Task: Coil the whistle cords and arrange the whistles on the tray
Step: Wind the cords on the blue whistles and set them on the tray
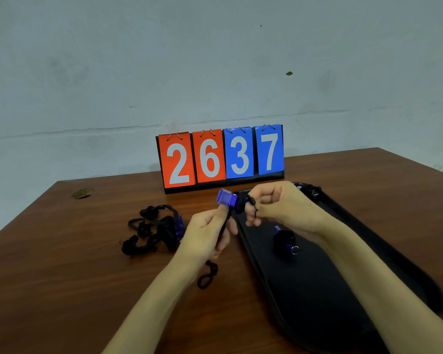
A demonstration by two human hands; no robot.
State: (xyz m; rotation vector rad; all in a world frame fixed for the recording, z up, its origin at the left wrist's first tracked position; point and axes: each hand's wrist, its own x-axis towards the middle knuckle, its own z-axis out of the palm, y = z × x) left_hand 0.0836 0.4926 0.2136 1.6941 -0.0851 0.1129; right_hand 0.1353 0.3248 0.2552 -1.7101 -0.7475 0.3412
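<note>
Wooden table (87, 264), black tray (310, 297) at its right edge. My left hand (206, 235) pinches the cord (225, 224) below the whistle (226, 197); my right hand (279, 203) grips its coils.

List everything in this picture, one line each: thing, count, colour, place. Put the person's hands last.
Table: one, brown wood, under everything.
Scoreboard: one, two red and two blue cards reading 2637, table's far edge.
Tray: one, black, right side of table.
Coiled whistle: one, blue with black cord, on the tray.
Tangled whistles: count unclear, blue with black cords, table left of tray.
Held whistle: one, blue, raised above the tray's far corner.
Cord: one, black, trailing from that whistle towards the table.
Left hand: one, grips the cord.
Right hand: one, holds the cord's wound part.
</note>
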